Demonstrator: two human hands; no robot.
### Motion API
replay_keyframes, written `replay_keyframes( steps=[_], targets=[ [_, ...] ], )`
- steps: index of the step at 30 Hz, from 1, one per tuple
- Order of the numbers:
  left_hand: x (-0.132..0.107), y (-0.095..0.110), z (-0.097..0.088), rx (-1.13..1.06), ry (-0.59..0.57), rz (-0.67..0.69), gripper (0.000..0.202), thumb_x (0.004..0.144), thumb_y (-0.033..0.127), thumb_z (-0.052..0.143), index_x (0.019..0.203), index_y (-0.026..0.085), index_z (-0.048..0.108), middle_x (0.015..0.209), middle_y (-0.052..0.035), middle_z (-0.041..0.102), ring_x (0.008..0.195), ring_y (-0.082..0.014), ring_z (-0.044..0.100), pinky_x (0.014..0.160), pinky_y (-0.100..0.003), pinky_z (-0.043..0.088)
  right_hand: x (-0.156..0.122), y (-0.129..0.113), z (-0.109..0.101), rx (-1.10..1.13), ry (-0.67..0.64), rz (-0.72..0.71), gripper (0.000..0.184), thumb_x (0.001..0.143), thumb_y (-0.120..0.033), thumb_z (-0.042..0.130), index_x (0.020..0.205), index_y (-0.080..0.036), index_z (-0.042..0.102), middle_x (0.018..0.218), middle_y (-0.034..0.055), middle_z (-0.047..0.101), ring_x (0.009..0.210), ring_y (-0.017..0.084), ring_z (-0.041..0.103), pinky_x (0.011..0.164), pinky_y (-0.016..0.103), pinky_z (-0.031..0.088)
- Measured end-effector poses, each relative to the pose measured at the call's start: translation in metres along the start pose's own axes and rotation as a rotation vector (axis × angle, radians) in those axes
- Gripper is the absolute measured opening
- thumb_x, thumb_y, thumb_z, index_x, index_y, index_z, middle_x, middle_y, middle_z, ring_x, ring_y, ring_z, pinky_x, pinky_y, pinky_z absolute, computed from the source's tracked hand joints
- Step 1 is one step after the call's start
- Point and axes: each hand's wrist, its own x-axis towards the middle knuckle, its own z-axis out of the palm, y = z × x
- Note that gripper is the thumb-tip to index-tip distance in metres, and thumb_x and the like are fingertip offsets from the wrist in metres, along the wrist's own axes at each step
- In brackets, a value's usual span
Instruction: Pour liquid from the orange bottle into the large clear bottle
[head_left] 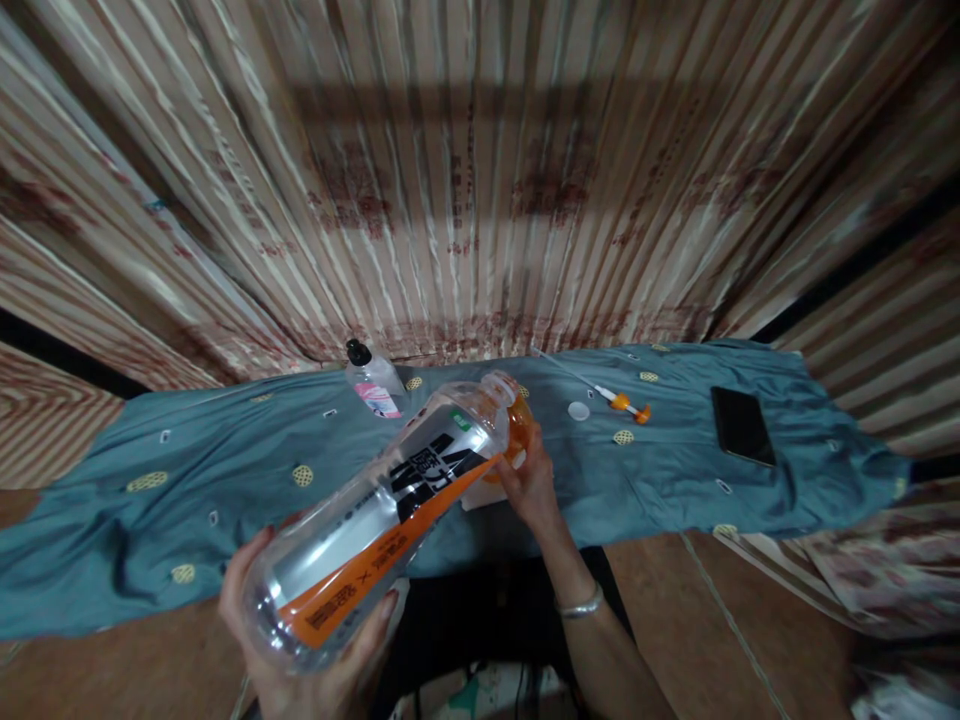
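My left hand (315, 640) is wrapped round the base of a large clear plastic bottle (397, 500) with a silver and orange label. The bottle is tilted, its open mouth to the upper right. At that mouth, my right hand (532, 475) grips an orange see-through container (519, 425), partly hidden by the bottle neck and my fingers. Whether the two touch, I cannot tell. Below them a pale flat piece (484, 492) shows in part. Right of my right hand lies an orange-and-white pump head (621, 402) with a long thin tube, close to a small white disc (578, 411).
A clear bottle with a black cap (375, 385) leans at the back left. A black phone (742, 426) lies at the right. The blue-green cloth (247, 440) covers a narrow surface, with a patterned curtain (450, 250) right behind it.
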Motion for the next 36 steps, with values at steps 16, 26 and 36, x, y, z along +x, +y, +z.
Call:
replay_keyframes(
  steps=[16,26,36],
  targets=[
    [0.0041,0.0046,0.0022,-0.067,0.049,-0.152,0.112,0.066,0.053,0.115,0.160,0.028,0.060,0.145,-0.0098,0.069,0.129,-0.0376,0.072,0.141,-0.067,0.053,0.0015,-0.0082,0.0013,0.041,0.025,0.021,0.064,0.098,-0.072,0.088,0.141,-0.028,0.069,0.120,0.0142,0.093,0.108,0.040,0.093,0.090,0.050,0.078],
    [0.0038,-0.0005,0.0038,-0.055,0.032,-0.106,0.116,0.062,0.052,0.116,0.160,0.029,0.059,0.143,-0.0091,0.071,0.124,-0.0365,0.074,0.126,-0.062,0.064,-0.0003,-0.0008,-0.0001,0.006,0.006,-0.008,0.063,0.102,-0.071,0.085,0.143,-0.027,0.067,0.124,0.0154,0.093,0.114,0.040,0.093,0.094,0.051,0.078],
    [0.0028,0.0011,0.0025,-0.042,0.020,-0.100,0.119,0.063,0.052,0.116,0.164,0.030,0.058,0.146,-0.0102,0.071,0.124,-0.0362,0.075,0.115,-0.058,0.070,0.0012,-0.0052,-0.0011,0.033,0.034,-0.005,0.060,0.099,-0.071,0.086,0.137,-0.028,0.068,0.119,0.0131,0.093,0.108,0.038,0.092,0.091,0.049,0.078]
  ],
)
